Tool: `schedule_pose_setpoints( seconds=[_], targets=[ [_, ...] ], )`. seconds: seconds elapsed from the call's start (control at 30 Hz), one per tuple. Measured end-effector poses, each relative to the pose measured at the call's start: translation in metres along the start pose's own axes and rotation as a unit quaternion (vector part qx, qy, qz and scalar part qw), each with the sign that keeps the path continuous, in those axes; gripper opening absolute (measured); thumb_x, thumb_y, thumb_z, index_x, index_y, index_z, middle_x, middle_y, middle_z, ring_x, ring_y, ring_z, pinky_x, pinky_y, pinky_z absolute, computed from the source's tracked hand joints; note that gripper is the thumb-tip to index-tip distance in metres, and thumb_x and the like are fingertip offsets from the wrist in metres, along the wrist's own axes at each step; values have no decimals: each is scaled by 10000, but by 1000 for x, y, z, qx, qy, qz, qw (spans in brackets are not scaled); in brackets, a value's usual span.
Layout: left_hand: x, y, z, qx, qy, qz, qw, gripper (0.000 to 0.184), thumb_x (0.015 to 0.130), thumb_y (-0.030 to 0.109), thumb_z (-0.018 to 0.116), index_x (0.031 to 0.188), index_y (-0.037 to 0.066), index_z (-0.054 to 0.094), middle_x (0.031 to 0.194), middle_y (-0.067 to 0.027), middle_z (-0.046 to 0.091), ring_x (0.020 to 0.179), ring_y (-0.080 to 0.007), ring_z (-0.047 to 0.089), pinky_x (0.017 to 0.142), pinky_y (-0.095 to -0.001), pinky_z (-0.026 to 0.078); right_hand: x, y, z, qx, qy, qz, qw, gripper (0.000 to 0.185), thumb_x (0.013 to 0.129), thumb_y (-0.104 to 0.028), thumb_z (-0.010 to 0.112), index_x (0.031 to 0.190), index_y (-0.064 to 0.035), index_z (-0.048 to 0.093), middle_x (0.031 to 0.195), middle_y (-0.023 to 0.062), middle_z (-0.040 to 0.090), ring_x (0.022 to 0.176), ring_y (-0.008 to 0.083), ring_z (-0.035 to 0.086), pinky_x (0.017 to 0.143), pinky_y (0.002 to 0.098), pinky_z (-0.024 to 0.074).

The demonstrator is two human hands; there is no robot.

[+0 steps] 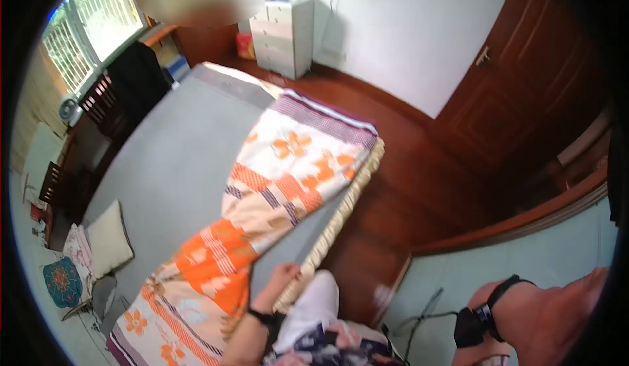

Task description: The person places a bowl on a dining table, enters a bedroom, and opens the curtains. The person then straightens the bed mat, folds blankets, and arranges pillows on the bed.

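Observation:
My left hand [286, 275], with a dark band at its wrist, is low beside the near edge of the bed. Its fingers look curled in, and nothing shows in them. A patterned duvet [219, 251] in orange, white and peach lies bunched in the middle, to the left of this hand. Under it is the grey bed sheet [173, 146]. At the lower right, my right arm [550, 320] comes close to the camera, carrying a black strapped-on device [476, 327] with a cable. I cannot make out the fingers of my right hand.
A cream pillow [110, 240] and a teal cushion [62, 282] lie at the bed's left. A dark chair [134, 81] stands by the window. Beyond the bed is a white chest of drawers [282, 38]; a brown door [517, 84] is at the right.

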State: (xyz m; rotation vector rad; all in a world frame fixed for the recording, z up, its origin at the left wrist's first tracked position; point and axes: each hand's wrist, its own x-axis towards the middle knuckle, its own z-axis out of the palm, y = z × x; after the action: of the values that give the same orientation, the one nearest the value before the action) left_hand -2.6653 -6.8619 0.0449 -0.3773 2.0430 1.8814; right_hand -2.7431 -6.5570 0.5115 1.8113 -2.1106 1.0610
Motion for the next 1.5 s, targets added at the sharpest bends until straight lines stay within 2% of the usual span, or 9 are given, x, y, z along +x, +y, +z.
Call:
schedule_pose_setpoints(
  seconds=[0.3, 0.47, 0.63, 0.97, 1.13, 1.23, 1.3, 1.37, 1.5],
  targets=[
    [255, 32, 76, -282, -23, -254, 925, 760, 843, 504, 558, 1258, -94, 341, 1098, -246, 544, 920, -336, 598, 764, -414, 524, -7, 125, -92, -25, 25, -1, 999, 439, 765, -208, 594, 1140, -32, 448, 981, 173, 590, 891, 258, 560, 742, 381, 450],
    [358, 17, 101, -502, 98, -314, 800, 976, 752, 673, 546, 1382, 14, 198, 1265, -292, 342, 1064, -387, 494, 850, -498, 468, -48, 435, -6, 9, 277, 339, 899, 152, 838, 3, 539, 966, 7, 622, 771, 86, 634, 710, 156, 619, 619, 255, 480],
    [384, 69, 113, -533, 226, -306, 756, 1006, 702, 703, 577, 1375, 43, 228, 1348, -252, 295, 1176, -385, 411, 954, -554, 369, -170, 625, 94, -7, -86, 454, 887, 345, 759, -25, 528, 1096, -69, 583, 933, 171, 615, 827, 306, 609, 749, 398, 482],
    [448, 53, 120, -715, 475, -158, 488, 311, 925, 137, 390, 1170, -43, 453, 1167, -203, 545, 1079, -371, 541, 902, -519, 471, -172, 799, 165, -132, -357, 187, 905, 806, 653, -159, 679, 1357, -18, 313, 1415, 198, 261, 1304, 378, 251, 1042, 568, 190],
    [434, 118, 128, -655, 581, -53, 479, 318, 919, 126, 370, 1177, -41, 453, 1156, -200, 550, 1086, -332, 543, 879, -509, 489, -170, 861, 172, 36, -302, 144, 942, 384, 651, -52, 569, 1035, -59, 553, 960, 134, 593, 952, 317, 554, 802, 433, 448],
    [433, 169, 148, -696, 526, 166, 460, 308, 945, 240, 433, 1104, -9, 520, 1131, -189, 570, 1055, -317, 565, 932, -462, 465, -111, 865, 143, 78, -316, 94, 941, 296, 666, -56, 558, 962, -53, 562, 794, 132, 593, 781, 334, 590, 672, 435, 471],
    [444, 211, 178, -706, 532, 168, 436, 322, 943, 278, 450, 1081, -1, 534, 1132, -198, 570, 1042, -310, 574, 946, -450, 454, -39, 844, 111, 140, -317, 47, 937, 201, 698, -93, 552, 881, -10, 558, 743, 207, 600, 705, 384, 590, 644, 479, 463],
    [458, 179, 219, -716, 422, 167, 531, 321, 948, 271, 440, 1070, -11, 535, 1155, -214, 555, 1068, -318, 558, 950, -455, 448, 32, 812, 80, 186, -354, -12, 917, 180, 719, -106, 555, 856, 11, 567, 722, 234, 594, 702, 403, 587, 650, 489, 461],
    [537, 224, 252, -689, 353, -137, 618, 614, 898, 479, 472, 1224, -37, 398, 1220, -227, 511, 1108, -347, 528, 941, -458, 425, 165, 741, 31, 387, -365, -52, 845, 251, 726, -118, 544, 896, 56, 603, 750, 279, 581, 720, 405, 591, 668, 434, 466]
  ],
)
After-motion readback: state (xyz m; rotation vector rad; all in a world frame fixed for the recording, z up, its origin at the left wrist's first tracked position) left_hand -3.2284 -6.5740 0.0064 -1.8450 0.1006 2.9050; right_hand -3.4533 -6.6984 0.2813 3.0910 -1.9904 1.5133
